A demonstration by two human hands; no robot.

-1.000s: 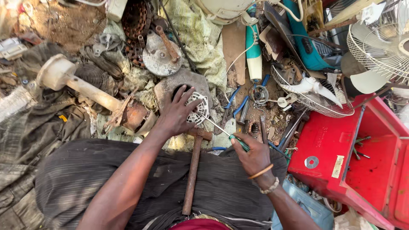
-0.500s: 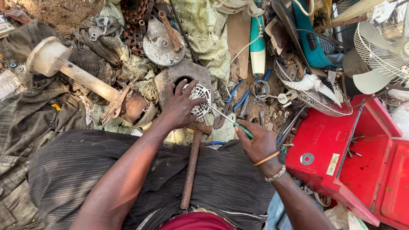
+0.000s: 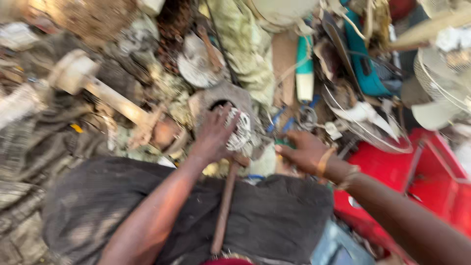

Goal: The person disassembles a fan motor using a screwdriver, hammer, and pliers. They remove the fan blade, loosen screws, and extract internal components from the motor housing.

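The picture is blurred by motion. My left hand grips a pale, ribbed round metal part that rests on a grey metal block. Just right of it, my right hand is closed, with a bit of a green tool handle showing at its fingers; the tool's thin shaft is lost in the blur. My right wrist carries bracelets. A hammer with a wooden handle lies across the dark cloth on my lap, its head under the left hand.
Scrap surrounds me: a pale fan stand at the left, a round metal disc ahead, a white-and-teal tube, a white fan guard at the far right, and an open red metal box beside my right arm.
The view has swung and blurred. My right hand has moved up and left, closer to the ribbed part. My left hand stays on that part.
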